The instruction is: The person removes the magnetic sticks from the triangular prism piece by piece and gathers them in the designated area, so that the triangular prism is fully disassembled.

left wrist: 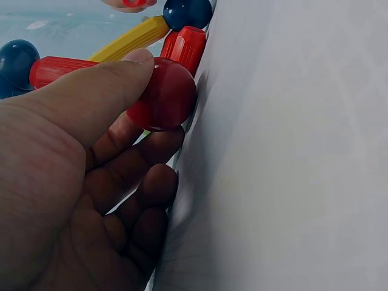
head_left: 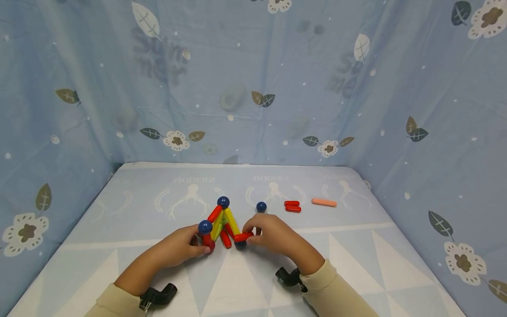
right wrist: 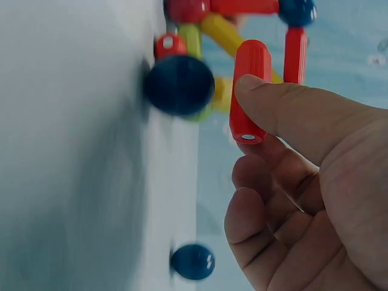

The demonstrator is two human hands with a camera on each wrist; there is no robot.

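A structure of magnetic rods and balls stands on the table: a blue ball (head_left: 223, 202) at its peak, another blue ball (head_left: 205, 226) at the left, yellow rods (head_left: 232, 221), red and green ones. My left hand (head_left: 178, 246) pinches the red ball (left wrist: 167, 97) at the structure's lower left between thumb and fingers. Between thumb and fingertips, my right hand (head_left: 275, 233) holds a red magnetic rod (right wrist: 253, 57) just above the lower right blue ball (right wrist: 180, 86). Whether rod and ball touch, I cannot tell. Another red rod (head_left: 225, 239) lies low between the structure's feet.
A single blue ball (head_left: 261, 206) sits behind my right hand. Farther right lie two red rods (head_left: 292, 209) side by side and an orange rod (head_left: 324, 202). A patterned curtain (head_left: 245, 88) rises behind the table (head_left: 222, 281) and at both sides.
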